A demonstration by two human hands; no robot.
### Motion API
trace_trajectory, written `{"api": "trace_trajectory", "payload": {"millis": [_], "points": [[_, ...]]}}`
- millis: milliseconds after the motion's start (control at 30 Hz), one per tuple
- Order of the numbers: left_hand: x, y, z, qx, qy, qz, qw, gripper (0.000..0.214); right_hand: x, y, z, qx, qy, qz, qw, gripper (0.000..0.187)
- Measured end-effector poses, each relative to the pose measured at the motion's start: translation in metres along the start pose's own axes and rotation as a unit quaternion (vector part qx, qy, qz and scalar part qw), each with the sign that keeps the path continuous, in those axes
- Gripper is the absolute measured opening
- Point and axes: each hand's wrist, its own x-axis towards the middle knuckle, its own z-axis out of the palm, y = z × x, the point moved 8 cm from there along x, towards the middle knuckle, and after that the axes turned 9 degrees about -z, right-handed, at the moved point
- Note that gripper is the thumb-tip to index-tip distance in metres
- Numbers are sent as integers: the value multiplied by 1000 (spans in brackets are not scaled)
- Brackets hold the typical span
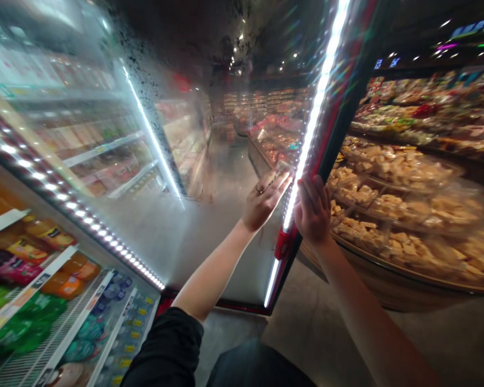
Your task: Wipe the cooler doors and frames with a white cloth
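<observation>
The left hand [265,201], open and flat, lies against the fogged glass door [153,236]. The right hand [313,210] is curled around the door's black-and-red frame [334,129], just beside a bright LED strip [315,113]. Left of the door sit shelves of bagged goods [36,285]; right of it, a round wooden counter [371,279] holds pale, chunky food [403,215] under clear covers.
</observation>
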Motion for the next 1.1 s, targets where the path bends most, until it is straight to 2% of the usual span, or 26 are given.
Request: {"api": "trace_trajectory", "payload": {"millis": [67,133,233,300,400,500,600,667,733,833,900,967,1033,1100], "points": [[-17,1,-2,-1,-18,38,999,58,-3,2,2,7,-3,3,1000,64],[-20,-8,-5,-5,-20,20,1000,62,-4,1,2,31,8,-2,999,67],[2,-19,-4,-25,-2,-71,997,66,-3,-1,1,55,14,7,998,73],[19,-16,3,-46,-1,-118,992,65,-4,-1,3,53,-3,25,998,74],[25,-1,16,-58,-22,-123,990,61,-5,1,5,50,-9,36,998,74],[3,8,12,-34,-17,-59,998,55,-6,2,4,59,10,29,998,75],[-21,6,2,-12,-13,4,1000,54,-7,3,5,70,13,31,997,74],[-25,-1,2,-14,-22,-25,999,58,-6,3,6,78,13,39,996,73],[-24,-5,8,-23,-23,-96,995,60,-5,3,6,93,15,47,994,73],[-27,8,25,-34,-19,-146,989,58,-2,2,2,121,34,44,991,75],[-37,18,33,-36,-33,-128,991,54,0,1,-2,131,45,31,990,76],[-50,22,33,-35,-49,-92,994,52,1,1,-5,130,47,22,990,76],[-59,18,26,-33,-50,-52,997,54,0,0,-5,129,39,19,991,77],[-61,10,16,-31,-35,-48,998,56,-1,-2,-4,127,34,21,991,76]]}}
